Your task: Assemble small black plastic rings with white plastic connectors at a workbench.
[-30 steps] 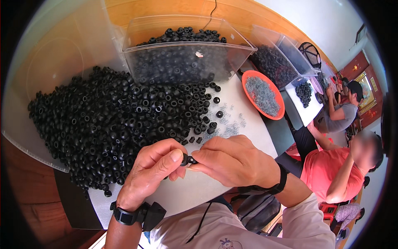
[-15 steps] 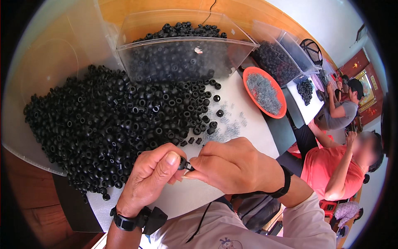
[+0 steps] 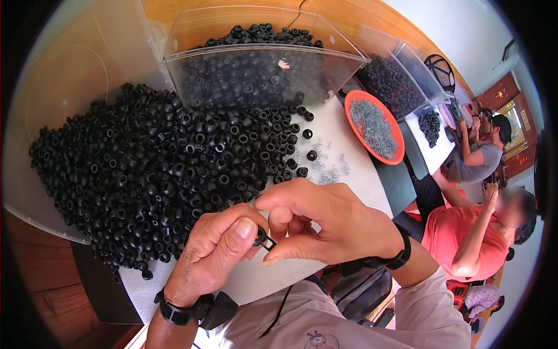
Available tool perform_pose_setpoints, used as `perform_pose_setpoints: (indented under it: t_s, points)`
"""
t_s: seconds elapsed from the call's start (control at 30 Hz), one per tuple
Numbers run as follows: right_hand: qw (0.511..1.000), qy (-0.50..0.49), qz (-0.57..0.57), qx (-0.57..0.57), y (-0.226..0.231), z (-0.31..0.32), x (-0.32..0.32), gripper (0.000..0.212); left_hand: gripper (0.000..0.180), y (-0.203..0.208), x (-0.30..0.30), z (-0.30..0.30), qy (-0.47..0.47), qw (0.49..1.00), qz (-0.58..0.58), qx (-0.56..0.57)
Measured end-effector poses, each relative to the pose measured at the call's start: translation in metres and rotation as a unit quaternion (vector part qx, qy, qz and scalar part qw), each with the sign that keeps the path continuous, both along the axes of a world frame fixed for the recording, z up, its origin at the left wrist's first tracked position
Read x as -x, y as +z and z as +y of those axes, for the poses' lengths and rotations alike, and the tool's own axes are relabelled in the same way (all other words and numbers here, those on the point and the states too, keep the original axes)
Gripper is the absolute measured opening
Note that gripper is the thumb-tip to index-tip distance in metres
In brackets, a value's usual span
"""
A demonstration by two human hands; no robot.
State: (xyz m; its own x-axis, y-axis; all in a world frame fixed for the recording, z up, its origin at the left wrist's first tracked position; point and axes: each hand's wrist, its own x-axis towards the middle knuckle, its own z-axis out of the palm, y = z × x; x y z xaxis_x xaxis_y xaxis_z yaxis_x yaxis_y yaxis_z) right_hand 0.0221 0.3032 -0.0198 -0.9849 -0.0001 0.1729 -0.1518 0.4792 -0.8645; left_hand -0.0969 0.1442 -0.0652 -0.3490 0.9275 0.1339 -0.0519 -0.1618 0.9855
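Between its thumb and bent fingers, my left hand [image 3: 215, 253] grips a small black plastic cord lock [image 3: 266, 240], its slotted end sticking out toward the right. My right hand [image 3: 343, 224] is just beside it, thumb and index finger spread apart, with nothing visible between them; the thumb is close to the slotted end. A big heap of round black hollow pieces [image 3: 157, 168] spreads on the white surface [image 3: 369, 189] beyond my left hand. Small metal springs [image 3: 330, 173] lie scattered beyond my right hand.
An orange bowl [image 3: 399, 152] full of springs stands to the right. A clear bin [image 3: 261, 52] of black pieces is at the back, another bin [image 3: 395, 84] farther right. A person in a coral shirt [image 3: 462, 232] and one in a grey shirt [image 3: 479, 157] sit at right.
My right hand's thumb and index finger have parted and drawn away from the cord lock, which they were pinching before. My left hand keeps its grip, almost in place.
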Motion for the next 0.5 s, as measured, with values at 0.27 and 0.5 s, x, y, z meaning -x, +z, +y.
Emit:
perform_pose_setpoints:
  t_s: [0.27, 0.5]
  points:
    - [0.949, -0.043, 0.208, -0.232, -0.019, -0.005, -0.003, 0.035, 0.039, -0.002, 0.002, 0.0, 0.038, 0.999, -0.014, 0.018]
    - [0.945, -0.073, 0.207, -0.242, -0.025, -0.012, -0.005, 0.032, 0.038, -0.004, 0.0, 0.0, 0.049, 0.998, -0.044, 0.01]
